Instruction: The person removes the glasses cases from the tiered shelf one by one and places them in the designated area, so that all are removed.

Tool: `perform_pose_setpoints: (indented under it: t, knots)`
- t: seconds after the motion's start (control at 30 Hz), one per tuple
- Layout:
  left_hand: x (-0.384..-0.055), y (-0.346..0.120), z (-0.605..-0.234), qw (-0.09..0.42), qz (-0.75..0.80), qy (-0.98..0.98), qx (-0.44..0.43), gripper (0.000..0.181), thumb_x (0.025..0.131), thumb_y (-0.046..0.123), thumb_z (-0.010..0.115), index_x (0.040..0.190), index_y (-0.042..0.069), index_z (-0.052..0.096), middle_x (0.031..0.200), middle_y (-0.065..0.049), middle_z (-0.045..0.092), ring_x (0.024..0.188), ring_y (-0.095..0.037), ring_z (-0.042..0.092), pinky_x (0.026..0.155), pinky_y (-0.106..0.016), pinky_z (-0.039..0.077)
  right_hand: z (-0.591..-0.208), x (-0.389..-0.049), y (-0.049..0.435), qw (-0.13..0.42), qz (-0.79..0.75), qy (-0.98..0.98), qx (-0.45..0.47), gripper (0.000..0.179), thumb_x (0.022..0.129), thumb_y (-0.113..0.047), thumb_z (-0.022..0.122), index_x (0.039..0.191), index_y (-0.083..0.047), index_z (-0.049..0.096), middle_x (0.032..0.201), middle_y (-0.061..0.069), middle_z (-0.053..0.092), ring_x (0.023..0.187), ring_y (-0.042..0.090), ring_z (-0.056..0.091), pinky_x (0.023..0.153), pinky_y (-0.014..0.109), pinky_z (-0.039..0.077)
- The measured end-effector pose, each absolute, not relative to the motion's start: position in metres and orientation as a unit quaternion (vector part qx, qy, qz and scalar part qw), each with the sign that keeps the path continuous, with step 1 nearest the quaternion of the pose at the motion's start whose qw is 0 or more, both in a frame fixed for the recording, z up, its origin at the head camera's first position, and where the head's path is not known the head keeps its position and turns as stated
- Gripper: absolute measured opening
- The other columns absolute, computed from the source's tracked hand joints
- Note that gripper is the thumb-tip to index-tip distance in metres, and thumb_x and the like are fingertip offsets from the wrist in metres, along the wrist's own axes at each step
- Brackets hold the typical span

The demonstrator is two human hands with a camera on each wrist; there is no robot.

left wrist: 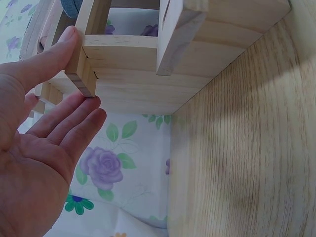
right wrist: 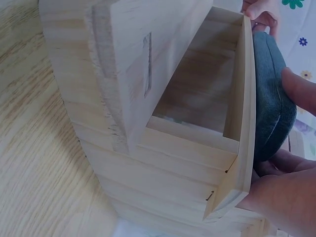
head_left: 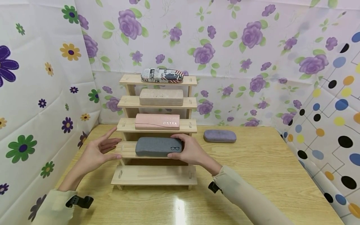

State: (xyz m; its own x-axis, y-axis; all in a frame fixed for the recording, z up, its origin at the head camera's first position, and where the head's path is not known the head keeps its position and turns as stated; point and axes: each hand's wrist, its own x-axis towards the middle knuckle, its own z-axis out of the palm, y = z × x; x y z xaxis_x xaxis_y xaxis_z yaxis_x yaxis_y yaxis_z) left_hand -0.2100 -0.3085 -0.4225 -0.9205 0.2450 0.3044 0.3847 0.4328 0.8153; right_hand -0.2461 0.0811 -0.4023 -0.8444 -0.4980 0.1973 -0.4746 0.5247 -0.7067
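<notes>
A blue-grey glasses case [head_left: 154,147] with a small spectacles print lies on the second shelf from the bottom of a stepped wooden rack [head_left: 154,175]. My right hand [head_left: 189,150] grips the case's right end between thumb and fingers; the right wrist view also shows the glasses case [right wrist: 269,98] against the board. At the rack's left side my left hand [head_left: 97,153] has its fingers extended and holds nothing. In the left wrist view the left hand [left wrist: 44,143] has its fingertips at the shelf's end.
Higher shelves carry a pink glasses case [head_left: 157,122], a beige case [head_left: 161,97] and a newspaper-print case [head_left: 162,75]. A purple case [head_left: 220,136] lies on the wooden table [head_left: 253,175] right of the rack. Patterned cloth [head_left: 225,62] hangs behind and at both sides.
</notes>
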Motion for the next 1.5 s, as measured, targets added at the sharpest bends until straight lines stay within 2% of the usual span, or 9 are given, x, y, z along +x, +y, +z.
perform_pose_setpoints:
  t: [0.3, 0.53, 0.7, 0.87, 1.17, 1.5]
  knots:
    - [-0.211, -0.308, -0.423, 0.073, -0.499, -0.842, -0.194, 0.104, 0.084, 0.005, 0.09, 0.168, 0.024, 0.033, 0.137, -0.022, 0.066, 0.125, -0.021, 0.064, 0.099, -0.023, 0.055, -0.404, -0.245, 0.082, 0.013, -0.419, 0.865, -0.276, 0.067, 0.085, -0.031, 0.091, 0.142, -0.009, 0.065, 0.136, 0.007, 0.065, 0.102, 0.02, 0.064, 0.086, 0.038, 0.056]
    - [-0.209, -0.309, -0.423, 0.075, -0.497, -0.842, -0.195, 0.104, 0.084, 0.005, 0.091, 0.168, 0.024, 0.032, 0.137, -0.022, 0.066, 0.126, -0.022, 0.064, 0.099, -0.022, 0.055, -0.407, -0.239, 0.081, -0.005, -0.443, 0.852, -0.279, 0.064, 0.084, -0.029, 0.092, 0.139, -0.01, 0.066, 0.123, 0.003, 0.067, 0.089, 0.016, 0.062, 0.074, 0.034, 0.056]
    - [-0.209, -0.309, -0.423, 0.077, -0.495, -0.843, -0.195, 0.103, 0.084, 0.006, 0.09, 0.168, 0.024, 0.032, 0.137, -0.022, 0.066, 0.125, -0.021, 0.065, 0.099, -0.022, 0.055, -0.408, -0.237, 0.08, -0.023, -0.456, 0.845, -0.277, 0.063, 0.083, -0.029, 0.093, 0.138, -0.012, 0.067, 0.123, 0.001, 0.066, 0.084, 0.016, 0.06, 0.069, 0.033, 0.054]
    - [-0.208, -0.309, -0.423, 0.078, -0.496, -0.843, -0.195, 0.104, 0.084, 0.004, 0.09, 0.168, 0.023, 0.032, 0.136, -0.023, 0.066, 0.125, -0.026, 0.065, 0.098, -0.022, 0.055, -0.408, -0.234, 0.08, -0.031, -0.474, 0.834, -0.281, 0.062, 0.082, -0.027, 0.093, 0.137, -0.012, 0.067, 0.125, 0.001, 0.065, 0.089, 0.015, 0.063, 0.074, 0.033, 0.057]
    - [-0.209, -0.309, -0.424, 0.078, -0.497, -0.842, -0.194, 0.105, 0.083, 0.004, 0.091, 0.168, 0.024, 0.033, 0.136, -0.023, 0.067, 0.126, -0.033, 0.064, 0.098, -0.022, 0.056, -0.398, -0.235, 0.086, -0.022, -0.5, 0.816, -0.29, 0.063, 0.083, -0.023, 0.093, 0.138, -0.009, 0.066, 0.136, 0.004, 0.064, 0.11, 0.021, 0.065, 0.094, 0.043, 0.059]
    - [-0.211, -0.309, -0.424, 0.078, -0.494, -0.844, -0.192, 0.105, 0.083, 0.005, 0.091, 0.168, 0.025, 0.033, 0.136, -0.022, 0.067, 0.125, -0.035, 0.064, 0.098, -0.021, 0.055, -0.383, -0.232, 0.094, -0.003, -0.528, 0.802, -0.279, 0.063, 0.084, -0.019, 0.093, 0.14, -0.01, 0.066, 0.132, 0.009, 0.065, 0.105, 0.024, 0.067, 0.086, 0.04, 0.061]
